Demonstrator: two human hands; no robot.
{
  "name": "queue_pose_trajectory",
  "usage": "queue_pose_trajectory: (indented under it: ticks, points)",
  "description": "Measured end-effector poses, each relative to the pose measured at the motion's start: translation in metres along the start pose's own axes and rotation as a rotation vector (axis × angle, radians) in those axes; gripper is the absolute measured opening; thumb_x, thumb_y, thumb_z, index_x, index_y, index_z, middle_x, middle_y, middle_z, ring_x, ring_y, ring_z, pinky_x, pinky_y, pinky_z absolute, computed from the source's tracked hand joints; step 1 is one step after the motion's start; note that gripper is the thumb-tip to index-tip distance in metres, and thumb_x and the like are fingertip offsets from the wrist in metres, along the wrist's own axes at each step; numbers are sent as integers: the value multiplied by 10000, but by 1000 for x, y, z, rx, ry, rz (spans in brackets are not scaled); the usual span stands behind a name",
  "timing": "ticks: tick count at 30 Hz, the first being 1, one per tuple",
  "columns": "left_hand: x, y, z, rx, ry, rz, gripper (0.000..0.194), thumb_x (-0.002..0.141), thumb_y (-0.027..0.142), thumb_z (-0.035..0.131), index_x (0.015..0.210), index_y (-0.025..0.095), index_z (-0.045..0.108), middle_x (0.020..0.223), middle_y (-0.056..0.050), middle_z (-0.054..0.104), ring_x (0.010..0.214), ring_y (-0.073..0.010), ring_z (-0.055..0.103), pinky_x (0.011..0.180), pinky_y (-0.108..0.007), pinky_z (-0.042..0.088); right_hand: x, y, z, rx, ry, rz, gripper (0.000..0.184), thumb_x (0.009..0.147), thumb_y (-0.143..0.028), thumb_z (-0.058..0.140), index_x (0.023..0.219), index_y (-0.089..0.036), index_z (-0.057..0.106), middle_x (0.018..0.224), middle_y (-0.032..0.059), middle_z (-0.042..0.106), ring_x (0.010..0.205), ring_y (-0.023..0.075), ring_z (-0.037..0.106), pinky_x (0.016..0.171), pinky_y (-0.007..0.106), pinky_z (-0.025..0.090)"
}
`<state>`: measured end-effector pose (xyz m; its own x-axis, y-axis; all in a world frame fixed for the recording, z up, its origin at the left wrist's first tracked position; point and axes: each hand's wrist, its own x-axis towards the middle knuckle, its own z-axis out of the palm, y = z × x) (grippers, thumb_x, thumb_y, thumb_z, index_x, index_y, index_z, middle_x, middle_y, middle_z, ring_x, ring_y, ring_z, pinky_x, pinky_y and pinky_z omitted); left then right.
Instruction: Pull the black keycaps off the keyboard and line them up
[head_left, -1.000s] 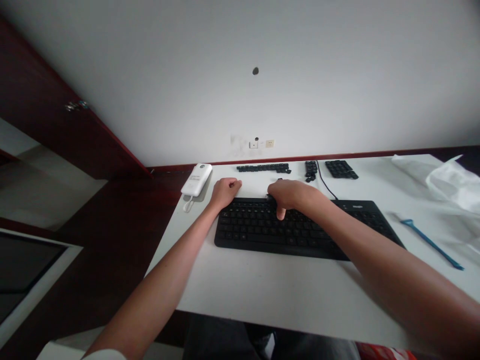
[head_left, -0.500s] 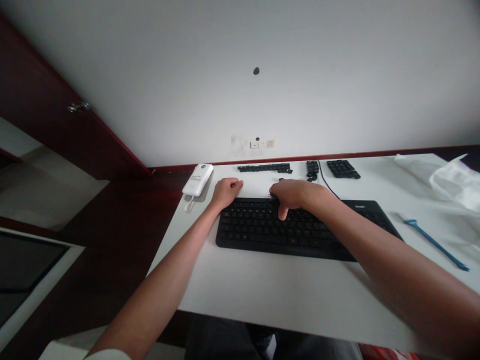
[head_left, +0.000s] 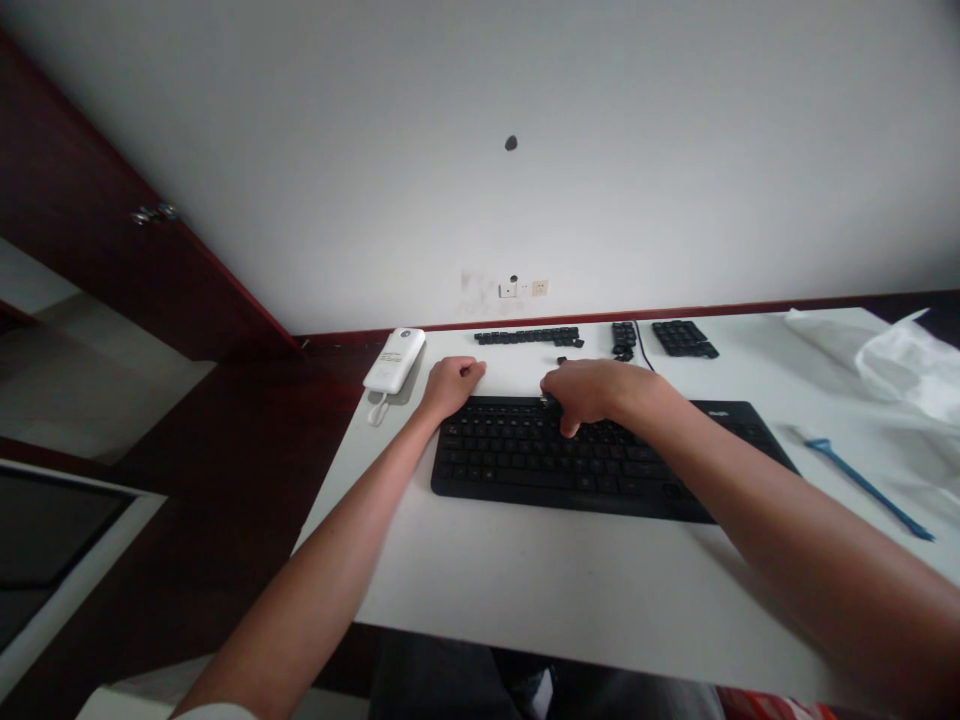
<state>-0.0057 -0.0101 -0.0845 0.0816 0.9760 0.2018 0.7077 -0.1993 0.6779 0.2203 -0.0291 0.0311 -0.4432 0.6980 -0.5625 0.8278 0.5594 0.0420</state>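
Observation:
A black keyboard (head_left: 525,478) lies flat on the white table, many keys still in its left and middle parts. My left hand (head_left: 452,385) rests at its upper left corner, fingers curled into a loose fist with nothing showing in it. Over the upper middle keys, my right hand (head_left: 589,388) is closed on a small dark tool (head_left: 551,402) with a thin, light metallic end; most of it is hidden by the fingers. Loose black keycaps lie behind: a long row (head_left: 525,337), a small group (head_left: 623,338) and a block (head_left: 682,338). One single keycap (head_left: 562,360) sits just beyond my right hand.
At the table's left edge lies a white power bank (head_left: 395,360) with a short cable loop. To the right are a blue-handled brush (head_left: 870,488) and a crumpled white plastic bag (head_left: 911,365). The keyboard cable (head_left: 643,350) runs backward. A wall with sockets (head_left: 540,288) stands behind.
My right hand has shifted very slightly over the same keys, still closed on the small tool. The left hand stays in place, and the view has moved a little.

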Motion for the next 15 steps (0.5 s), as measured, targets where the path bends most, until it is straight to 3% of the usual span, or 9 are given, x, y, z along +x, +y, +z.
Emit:
queue_pose_trajectory:
  ticks: [15]
  points:
    - [0, 0, 0, 7, -8, -13, 475, 936, 490, 506, 621, 201, 296, 607, 32, 277, 607, -118, 306, 626, -317, 197, -4, 8, -3, 16, 49, -13, 521, 777, -258, 871, 1260, -103, 754, 1245, 216, 749, 1116, 405, 720, 840, 431, 559]
